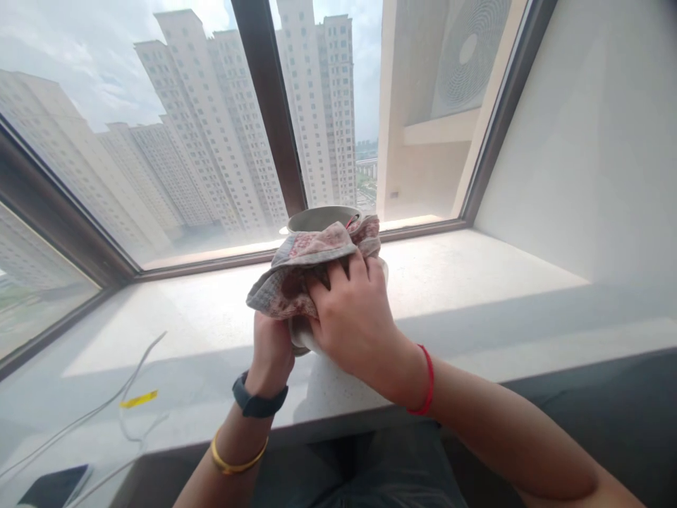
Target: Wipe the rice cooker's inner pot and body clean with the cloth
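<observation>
A white cup or bowl [320,217] is held up over the window sill, its rim showing above a patterned pink-grey cloth [312,257]. My left hand [271,347] grips the vessel from below, mostly hidden under the cloth. My right hand [352,317] presses the cloth against the vessel's side, fingers spread over the fabric. The left wrist wears a dark watch and a gold bangle; a red string circles the right wrist.
A pale stone window sill [476,282] runs under large window panes with a dark frame [269,106]. White cables [106,406] with a yellow tag [138,399] lie at the left, beside a dark phone [53,485]. A white wall [597,141] closes the right side.
</observation>
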{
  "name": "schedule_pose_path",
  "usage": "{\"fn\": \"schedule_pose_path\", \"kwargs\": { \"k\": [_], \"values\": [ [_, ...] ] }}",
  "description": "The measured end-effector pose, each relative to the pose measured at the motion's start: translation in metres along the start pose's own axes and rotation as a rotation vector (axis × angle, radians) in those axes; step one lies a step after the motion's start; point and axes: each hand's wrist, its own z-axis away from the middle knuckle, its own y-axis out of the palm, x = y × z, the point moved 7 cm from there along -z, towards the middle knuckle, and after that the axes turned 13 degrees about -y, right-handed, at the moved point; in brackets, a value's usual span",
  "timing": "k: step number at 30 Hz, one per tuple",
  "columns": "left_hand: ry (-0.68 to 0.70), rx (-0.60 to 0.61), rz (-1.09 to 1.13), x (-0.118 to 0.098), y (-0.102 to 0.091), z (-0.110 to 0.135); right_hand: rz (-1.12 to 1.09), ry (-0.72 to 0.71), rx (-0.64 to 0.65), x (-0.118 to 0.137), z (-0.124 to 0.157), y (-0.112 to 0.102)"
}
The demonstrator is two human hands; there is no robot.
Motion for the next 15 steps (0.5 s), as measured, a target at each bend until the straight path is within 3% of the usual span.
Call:
{"fn": "schedule_pose_path", "kwargs": {
  "k": [2, 7, 9, 12, 15],
  "values": [
    [-0.008, -0.016, -0.003, 0.001, -0.002, 0.0, -0.004, -0.017, 0.01, -0.005, -0.005, 0.003],
    [-0.145, -0.088, -0.045, 0.006, -0.011, 0.007, -0.275, 0.068, 0.105, -0.07, -0.033, 0.002],
    [-0.158, -0.097, -0.025, 0.006, -0.011, 0.01, -0.36, 0.042, 0.13, -0.078, -0.04, 0.001],
    [-0.181, -0.101, 0.043, 0.011, -0.007, 0.01, -0.188, -0.007, 0.051, -0.058, -0.036, -0.005],
    [-0.083, -0.059, 0.169, 0.005, -0.001, 0.009, 0.025, -0.098, -0.129, -0.013, -0.015, -0.008]
  ]
}}
